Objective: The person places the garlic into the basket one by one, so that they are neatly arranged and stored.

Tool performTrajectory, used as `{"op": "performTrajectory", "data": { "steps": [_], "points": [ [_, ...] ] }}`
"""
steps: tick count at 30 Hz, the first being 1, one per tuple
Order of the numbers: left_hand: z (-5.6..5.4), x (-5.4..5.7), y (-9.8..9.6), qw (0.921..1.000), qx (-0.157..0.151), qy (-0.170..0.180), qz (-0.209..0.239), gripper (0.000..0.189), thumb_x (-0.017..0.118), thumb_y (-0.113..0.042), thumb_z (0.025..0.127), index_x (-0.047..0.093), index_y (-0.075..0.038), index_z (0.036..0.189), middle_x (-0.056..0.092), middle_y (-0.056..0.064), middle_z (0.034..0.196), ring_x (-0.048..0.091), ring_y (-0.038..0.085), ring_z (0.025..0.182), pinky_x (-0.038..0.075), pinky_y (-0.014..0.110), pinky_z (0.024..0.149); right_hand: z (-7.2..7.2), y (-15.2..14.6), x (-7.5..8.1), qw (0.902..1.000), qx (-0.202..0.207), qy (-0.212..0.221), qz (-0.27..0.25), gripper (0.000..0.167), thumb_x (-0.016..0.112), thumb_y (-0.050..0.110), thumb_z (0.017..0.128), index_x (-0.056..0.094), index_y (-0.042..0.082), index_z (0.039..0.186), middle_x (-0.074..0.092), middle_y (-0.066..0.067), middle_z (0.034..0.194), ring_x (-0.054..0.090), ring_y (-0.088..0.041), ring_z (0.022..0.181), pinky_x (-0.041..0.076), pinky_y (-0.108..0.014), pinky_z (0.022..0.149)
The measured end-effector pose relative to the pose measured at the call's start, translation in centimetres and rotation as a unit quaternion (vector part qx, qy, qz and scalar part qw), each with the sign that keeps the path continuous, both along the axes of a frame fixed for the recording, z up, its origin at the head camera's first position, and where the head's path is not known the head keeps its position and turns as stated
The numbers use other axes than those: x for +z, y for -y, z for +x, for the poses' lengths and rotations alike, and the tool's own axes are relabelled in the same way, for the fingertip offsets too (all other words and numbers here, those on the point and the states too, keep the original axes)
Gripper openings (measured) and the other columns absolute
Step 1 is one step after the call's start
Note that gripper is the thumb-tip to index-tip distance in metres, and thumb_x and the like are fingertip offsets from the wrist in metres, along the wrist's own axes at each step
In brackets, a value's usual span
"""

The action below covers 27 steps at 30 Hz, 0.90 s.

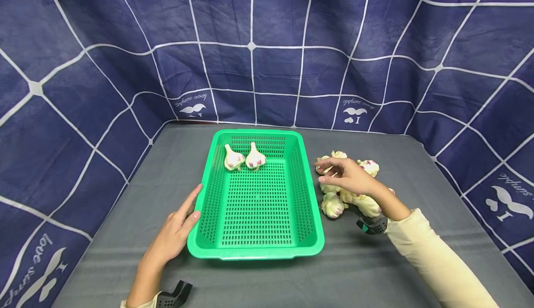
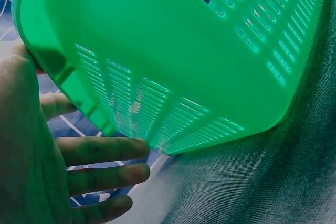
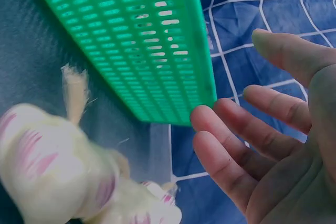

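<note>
A green plastic basket (image 1: 258, 253) with slotted walls stands in the middle of the table. Two garlic bulbs (image 1: 256, 158) lie inside at its far left, stems pointing away. My left hand (image 1: 173, 234) rests its fingertips on the basket's left rim, fingers extended; in the left wrist view several fingers (image 2: 105, 150) lie along the outer wall. Above a pile of garlic bulbs (image 1: 333, 205), right of the basket, hovers my right hand (image 1: 348, 174) with fingers loosely bent and nothing in them. The right wrist view shows purple-streaked bulbs (image 3: 58, 166) below the empty palm.
A grey cloth covers the table (image 1: 167, 159). Dark blue curtains with white grid lines (image 1: 275, 67) hang behind and along both sides. Dark wrist devices (image 1: 375, 225) sit at both cuffs.
</note>
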State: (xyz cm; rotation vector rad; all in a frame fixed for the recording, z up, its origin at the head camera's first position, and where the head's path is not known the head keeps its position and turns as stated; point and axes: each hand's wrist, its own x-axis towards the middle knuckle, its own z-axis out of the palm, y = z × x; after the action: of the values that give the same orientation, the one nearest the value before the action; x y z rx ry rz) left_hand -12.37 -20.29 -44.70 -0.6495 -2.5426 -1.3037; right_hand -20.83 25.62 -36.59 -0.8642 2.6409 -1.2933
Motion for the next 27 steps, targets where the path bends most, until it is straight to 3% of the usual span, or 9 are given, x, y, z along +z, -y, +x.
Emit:
{"op": "performTrajectory", "data": {
  "steps": [8, 15, 22, 27],
  "points": [
    [-0.1, -0.1, 0.0, 0.9998, 0.0, -0.018, 0.0, 0.058, 0.047, -0.006, 0.102, 0.031, -0.016, 0.157, 0.055, 0.029, 0.133, 0.053, 0.035, 0.121, 0.027, 0.005, 0.099, 1.1, -1.2, -0.6, 0.9998, -0.017, 0.008, 0.006, 0.038, 0.073, 0.004, 0.089, 0.062, -0.007, 0.124, 0.069, -0.017, 0.105, 0.068, -0.016, 0.086, 0.054, -0.027, 0.071],
    [-0.1, -0.1, -0.1, 0.9999, 0.001, -0.015, 0.005, 0.058, 0.047, -0.006, 0.102, 0.031, -0.016, 0.157, 0.055, 0.027, 0.134, 0.052, 0.03, 0.123, 0.027, 0.006, 0.1, 1.7, -1.8, -1.1, 0.9987, -0.022, -0.034, 0.032, 0.038, 0.074, 0.005, 0.088, 0.064, -0.004, 0.123, 0.07, -0.013, 0.102, 0.067, -0.015, 0.083, 0.054, -0.028, 0.068],
    [-0.1, 0.2, -0.1, 0.9994, -0.009, -0.028, 0.017, 0.059, 0.048, -0.002, 0.101, 0.031, -0.013, 0.156, 0.056, 0.029, 0.132, 0.053, 0.039, 0.119, 0.027, 0.005, 0.099, 2.5, -2.6, -1.6, 0.9955, -0.031, -0.064, 0.062, 0.037, 0.074, 0.007, 0.088, 0.064, -0.007, 0.121, 0.069, -0.013, 0.1, 0.065, -0.012, 0.081, 0.054, -0.029, 0.067],
    [-0.1, 0.2, -0.1, 0.9997, -0.008, -0.019, 0.016, 0.058, 0.047, -0.003, 0.102, 0.031, -0.015, 0.157, 0.052, 0.029, 0.136, 0.051, 0.038, 0.122, 0.027, 0.005, 0.1, 3.0, -3.0, -1.9, 0.9917, -0.045, -0.084, 0.086, 0.038, 0.076, 0.01, 0.087, 0.064, -0.006, 0.12, 0.068, -0.011, 0.098, 0.066, -0.012, 0.08, 0.054, -0.031, 0.066]
  ]
}}
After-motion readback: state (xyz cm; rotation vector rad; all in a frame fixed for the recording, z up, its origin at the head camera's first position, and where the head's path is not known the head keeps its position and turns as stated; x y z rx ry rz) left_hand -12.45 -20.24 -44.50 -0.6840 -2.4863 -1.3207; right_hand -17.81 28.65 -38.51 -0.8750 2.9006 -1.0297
